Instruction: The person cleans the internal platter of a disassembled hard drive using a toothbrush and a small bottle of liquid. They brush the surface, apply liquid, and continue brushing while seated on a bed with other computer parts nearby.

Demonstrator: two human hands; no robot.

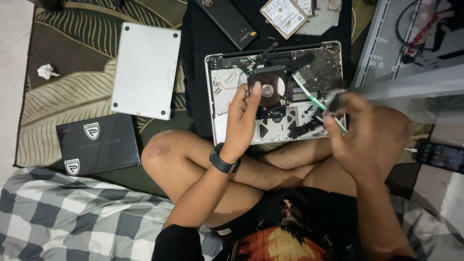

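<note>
— What is held by the two hands?

— An opened hard drive with one shiny round platter (268,91) is gripped at its edge by the left hand (245,112), closed on it above the open silver laptop base (220,104). One green-and-white toothbrush (311,99) is pinched by the right hand (360,128); that hand is blurred.

— What else can be counted?

— One silver laptop bottom cover (145,70) and one black flat box (96,144) are seen on the patterned rug (67,96). One second hard drive with a white label (283,15) and one black slim battery (229,21) are laid on the black cloth (198,53). One phone (442,157) is seen at the right.
</note>
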